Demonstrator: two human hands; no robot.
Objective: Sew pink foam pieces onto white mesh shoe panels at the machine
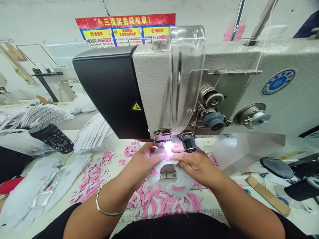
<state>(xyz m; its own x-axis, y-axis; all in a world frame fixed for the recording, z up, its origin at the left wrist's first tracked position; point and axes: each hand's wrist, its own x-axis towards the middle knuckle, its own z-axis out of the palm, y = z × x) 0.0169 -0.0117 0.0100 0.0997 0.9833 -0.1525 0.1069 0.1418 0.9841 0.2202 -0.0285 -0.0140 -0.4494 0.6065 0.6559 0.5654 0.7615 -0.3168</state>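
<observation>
A white textured fabric piece with curved cut edges and pink patches lies beneath the needle area of a sewing machine. My left hand holds its left side, thumb on top near the lit spot. From the right, my right hand grips the same piece, its fingers pressed together close to the needle. Bright lamp glare washes out the fabric between my fingertips. Some fingers of both hands are hidden. Loose pink and white cut pieces are heaped below my hands.
More pink cut pieces spread to the left. Beyond them are stacked white fabric panels, a dark tumbler and white sheets. On the right lie a brown strip and a black thread cone. A ruler tape marks the front edge.
</observation>
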